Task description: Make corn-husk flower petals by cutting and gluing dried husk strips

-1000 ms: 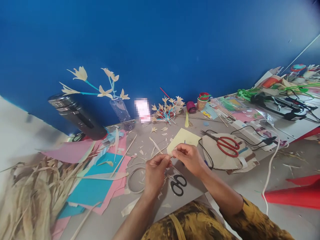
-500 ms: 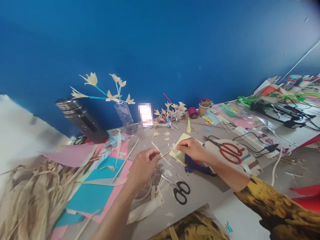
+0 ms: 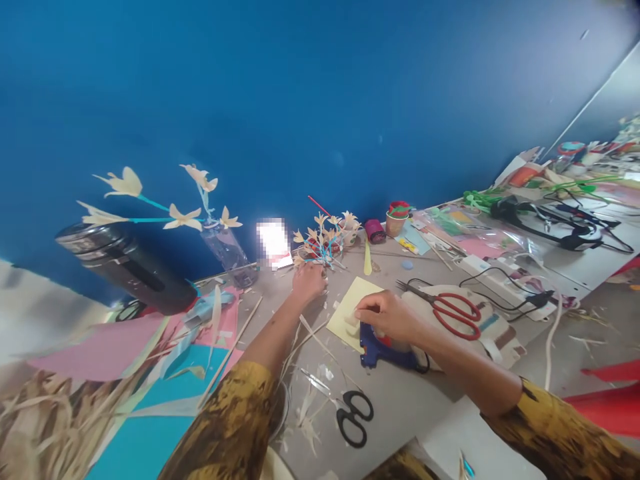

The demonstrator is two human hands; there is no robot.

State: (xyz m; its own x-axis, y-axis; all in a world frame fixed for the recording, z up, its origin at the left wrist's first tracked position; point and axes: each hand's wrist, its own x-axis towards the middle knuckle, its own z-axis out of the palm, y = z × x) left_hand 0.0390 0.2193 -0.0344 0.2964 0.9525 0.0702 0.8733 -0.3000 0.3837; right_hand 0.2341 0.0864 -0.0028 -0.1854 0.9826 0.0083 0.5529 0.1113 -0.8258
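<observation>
1. Tabletop (image 3: 400, 407): grey; far edge along the blue wall.
2. Flask (image 3: 133, 270): dark, toward the far left corner.
3. Bottle (image 3: 227, 250): clear, far edge, beside the flask; holds flowers (image 3: 185, 217) on blue stems, judged complete.
4. Cluster (image 3: 327, 239): pale flowers, blue stems, mid far edge; apparently made up too.
5. Right hand (image 3: 387, 315): mid-tabletop, thumb and forefinger nearly meeting.
6. Left hand (image 3: 310, 283): at the cluster's foot, fingers bent; fingertips hidden, hold cannot be told.
7. Glue gun (image 3: 380, 350): blue, lying just nearside of the right hand.
8. Sheet (image 3: 357, 293): yellow, mid-tabletop, partly behind the right hand.
9. Scissors (image 3: 345, 405): black-handled, toward the near edge, not in hand.
10. Pale piece (image 3: 353, 327): at the right fingertips, over the sheet; pinched or lying, cannot tell. Seemingly left to be worked.
</observation>
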